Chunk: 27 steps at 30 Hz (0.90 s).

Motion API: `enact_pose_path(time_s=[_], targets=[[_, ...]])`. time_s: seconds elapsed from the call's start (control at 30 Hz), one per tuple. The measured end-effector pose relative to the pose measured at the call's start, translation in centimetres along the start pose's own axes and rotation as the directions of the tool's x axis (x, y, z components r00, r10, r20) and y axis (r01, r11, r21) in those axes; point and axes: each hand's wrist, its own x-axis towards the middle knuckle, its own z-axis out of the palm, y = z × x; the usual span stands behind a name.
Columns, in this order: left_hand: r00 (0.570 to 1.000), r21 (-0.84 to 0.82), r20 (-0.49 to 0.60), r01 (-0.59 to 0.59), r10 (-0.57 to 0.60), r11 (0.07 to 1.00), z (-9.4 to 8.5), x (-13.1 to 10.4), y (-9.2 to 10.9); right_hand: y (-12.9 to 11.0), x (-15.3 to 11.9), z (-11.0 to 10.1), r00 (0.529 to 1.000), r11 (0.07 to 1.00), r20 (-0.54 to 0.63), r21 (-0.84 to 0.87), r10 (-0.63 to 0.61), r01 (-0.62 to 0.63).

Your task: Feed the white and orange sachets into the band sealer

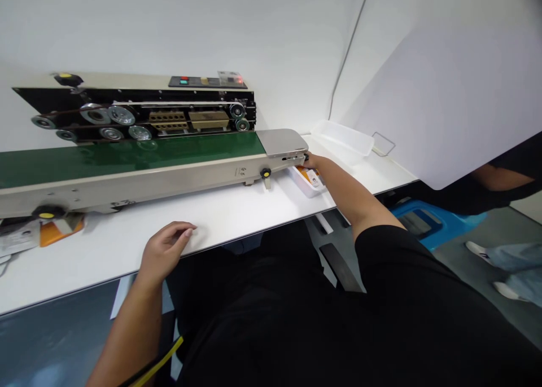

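Observation:
A belt-fed sealing machine [190, 175] with a green conveyor belt [203, 146] and exposed metal wheels stands along the back of the white table. My left hand [165, 250] rests near the table's front edge, palm side inward. Its fingers are loosely curved, with a gap to the thumb and nothing seen between them. Out at the machine's right end, my right hand [311, 161] is mostly hidden by the conveyor's end. Its fingers do not show. Just below it is a white plastic bin [308, 190] holding orange-and-white packets [312, 177].
More orange and white packets [61, 230] lie under the conveyor's left end. A clear tray [345, 139] and a wire stand [383, 144] are at the back right. Beyond a white partition [423, 105], another person's arm [503, 177] and a blue stool [440, 223] are visible.

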Motion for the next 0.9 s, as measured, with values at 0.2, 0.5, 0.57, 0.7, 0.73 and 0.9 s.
enact_pose_path(time_s=[0.2,0.5,0.57,0.7,0.73,0.9], targets=[[1.0,0.001,-0.011,-0.005,0.005,1.0,0.0,0.0,0.6,-0.4,-0.7,-0.4,0.975,0.981,0.153,0.086,0.159,-0.173],[1.0,0.002,-0.008,-0.006,0.006,1.0,-0.1,0.0,0.4,-0.2,-1.5,-1.4,0.949,0.933,0.238,0.244,0.205,-0.263],[1.0,0.003,-0.01,0.001,-0.001,1.0,0.0,0.0,0.4,-0.5,-1.6,-1.4,0.955,0.937,0.232,0.252,0.185,-0.243],[1.0,-0.007,-0.017,0.004,-0.005,1.0,0.0,-0.1,0.5,-1.2,-1.6,-1.6,0.988,0.908,0.135,0.402,0.073,-0.122],[1.0,-0.011,-0.018,0.006,-0.006,1.0,0.0,-0.1,0.5,-1.3,-1.5,-1.7,0.996,0.893,0.075,0.443,0.057,-0.084],[1.0,-0.004,-0.01,0.01,-0.01,1.0,0.0,-0.1,0.5,-0.1,-1.4,-2.6,0.944,0.819,-0.301,0.57,0.136,0.064]])
